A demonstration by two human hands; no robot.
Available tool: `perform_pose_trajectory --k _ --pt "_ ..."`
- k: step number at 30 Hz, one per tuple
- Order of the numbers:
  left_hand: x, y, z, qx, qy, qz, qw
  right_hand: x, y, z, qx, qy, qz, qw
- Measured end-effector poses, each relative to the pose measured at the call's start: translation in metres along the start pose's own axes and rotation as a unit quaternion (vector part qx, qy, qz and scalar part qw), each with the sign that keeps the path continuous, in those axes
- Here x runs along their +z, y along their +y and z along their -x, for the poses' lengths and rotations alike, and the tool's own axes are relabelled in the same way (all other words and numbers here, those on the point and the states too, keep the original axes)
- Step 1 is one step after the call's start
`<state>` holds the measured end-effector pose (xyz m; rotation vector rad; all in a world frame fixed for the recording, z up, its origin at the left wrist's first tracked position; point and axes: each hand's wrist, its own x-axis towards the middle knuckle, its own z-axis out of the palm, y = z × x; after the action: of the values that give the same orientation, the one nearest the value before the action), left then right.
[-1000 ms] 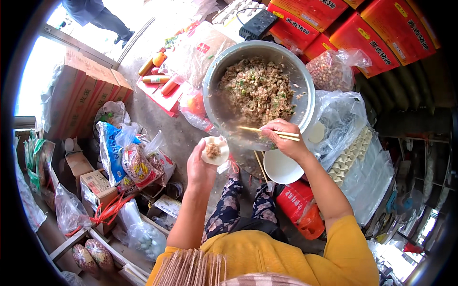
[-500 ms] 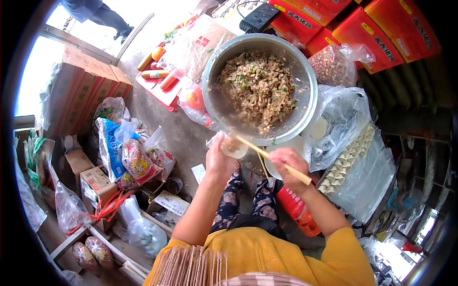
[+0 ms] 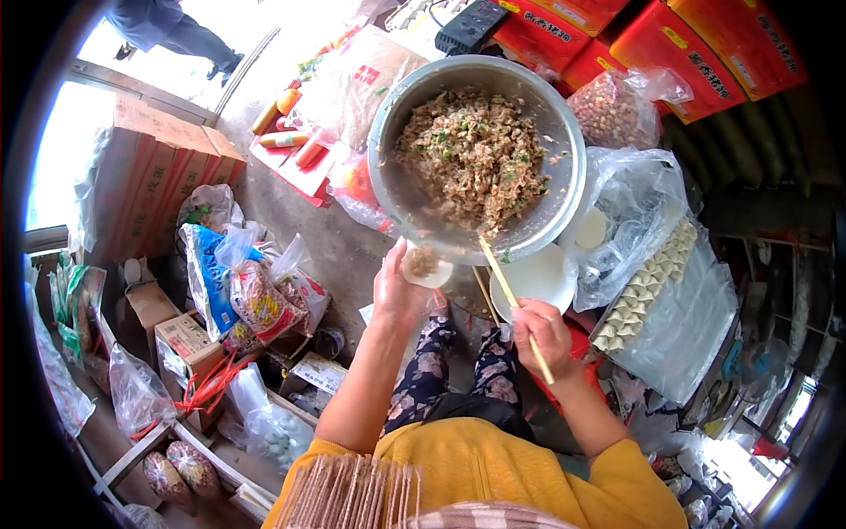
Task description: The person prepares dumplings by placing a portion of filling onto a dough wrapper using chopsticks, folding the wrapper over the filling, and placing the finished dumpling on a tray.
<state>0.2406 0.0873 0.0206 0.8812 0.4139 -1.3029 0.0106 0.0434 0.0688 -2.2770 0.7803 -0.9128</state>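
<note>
left hand: cupped round the left side of a thin round dough wrapper, fingers [image 3: 389, 256] grasping its edge. left hand [image 3: 394, 289] is over the floor, just below the big bowl in the view
dough wrapper: pale round wrapper [image 3: 437, 271] with a small dab of meat filling [image 3: 423, 259] on it, near the lower left of the bowl rim
right hand: right hand [image 3: 541, 335] has its fingers closed round a pair of wooden chopsticks [image 3: 504, 284], gripping around the middle
how it lines up: the chopsticks' long axis runs from lower right to upper left, tips up by the minced filling. wrapper sits left of the tips and a bit nearer the body, so the left hand is way closer to it. can't tell if the tips touch the meat
metal bowl: big metal bowl [image 3: 378, 172], minced filling [image 3: 476, 159] heaped inside
right side: white bowl [image 3: 536, 271] under the metal rim, then rows of folded dumplings [image 3: 648, 282] by a clear plastic bag [image 3: 630, 185]
</note>
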Motion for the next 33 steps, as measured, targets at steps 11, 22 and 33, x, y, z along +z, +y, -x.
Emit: perform_pose_trajectory --k 11,22,33 --pt "0.006 0.024 0.0 -0.003 -0.01 -0.016 1.0 0.074 -0.021 -0.027 0.052 0.052 -0.081 0.994" --pt "-0.027 0.028 -0.005 -0.037 -0.004 0.054 0.998 0.053 -0.014 -0.024 -0.112 -0.038 -0.118 0.986" --pt "-0.027 0.022 -0.005 -0.051 -0.039 0.076 0.995 0.039 -0.022 -0.027 -0.073 -0.072 -0.115 0.988"
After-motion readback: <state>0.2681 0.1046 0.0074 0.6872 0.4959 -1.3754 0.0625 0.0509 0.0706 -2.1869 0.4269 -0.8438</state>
